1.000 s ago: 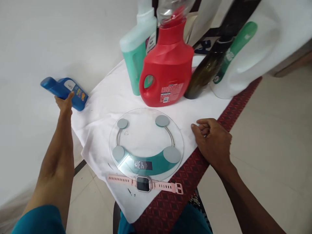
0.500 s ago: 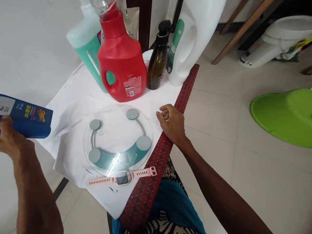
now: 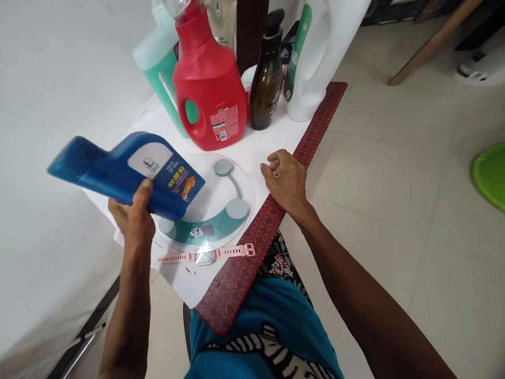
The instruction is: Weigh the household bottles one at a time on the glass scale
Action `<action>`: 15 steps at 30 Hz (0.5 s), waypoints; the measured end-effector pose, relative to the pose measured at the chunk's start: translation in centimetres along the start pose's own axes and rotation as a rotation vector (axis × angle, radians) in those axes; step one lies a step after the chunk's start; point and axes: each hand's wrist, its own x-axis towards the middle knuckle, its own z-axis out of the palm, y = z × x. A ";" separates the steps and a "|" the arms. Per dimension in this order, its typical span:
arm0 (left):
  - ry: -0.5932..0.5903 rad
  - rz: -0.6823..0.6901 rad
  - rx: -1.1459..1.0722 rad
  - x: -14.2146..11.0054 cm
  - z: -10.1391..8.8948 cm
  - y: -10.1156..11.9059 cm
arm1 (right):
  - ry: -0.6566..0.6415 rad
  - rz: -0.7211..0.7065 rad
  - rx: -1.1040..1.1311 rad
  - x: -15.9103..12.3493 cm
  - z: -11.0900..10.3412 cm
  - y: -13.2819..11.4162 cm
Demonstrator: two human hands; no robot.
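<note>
Blue motor-oil bottle (image 3: 124, 168) is up in the left hand (image 3: 136, 218), over the left side of the round glass bathroom scale (image 3: 223, 223). It's tipped way over, nearly lying flat, with the cap end sticking out left past the scale and the base end hiding part of the glass. Can't tell from this angle if the base is touching it or just above. The left fingers are grasping the bottle: thumb across the label side, the rest tucked underneath and mostly hidden. Label's facing up, and I can make out "SF MA" on it.

Right hand (image 3: 286, 179) is just right of the scale, by the red patterned edge of the counter (image 3: 239, 273). Those fingers are loosely curled in toward the palm, thumb poking out toward the scale. The inside of the palm is turned away, so can't tell more there.

Scale's sitting on a white cloth (image 3: 262, 142), display lit, digits too fuzzy for me to swear to. A pink-strapped smartwatch (image 3: 204, 256) is stretched out right along its near edge. Behind the scale: a bottle of teal liquid (image 3: 155, 79) at far left, then a red detergent jug (image 3: 209, 73), a dark pump bottle (image 3: 266, 89), and a big white jug (image 3: 331, 47) farthest right.
</note>
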 end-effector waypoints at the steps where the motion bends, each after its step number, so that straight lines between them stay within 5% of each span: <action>1: -0.030 -0.010 0.002 -0.5 0.4 -0.4 | 0.003 0.000 0.000 0.0 0.0 0.0; 9: -0.114 0.097 0.195 -1.9 1.4 -1.5 | -0.016 -0.024 -0.005 -0.1 -0.1 1.0; 15: -0.246 0.092 0.199 -2.1 -0.1 -2.6 | -0.022 -0.015 -0.015 -0.3 -0.1 1.2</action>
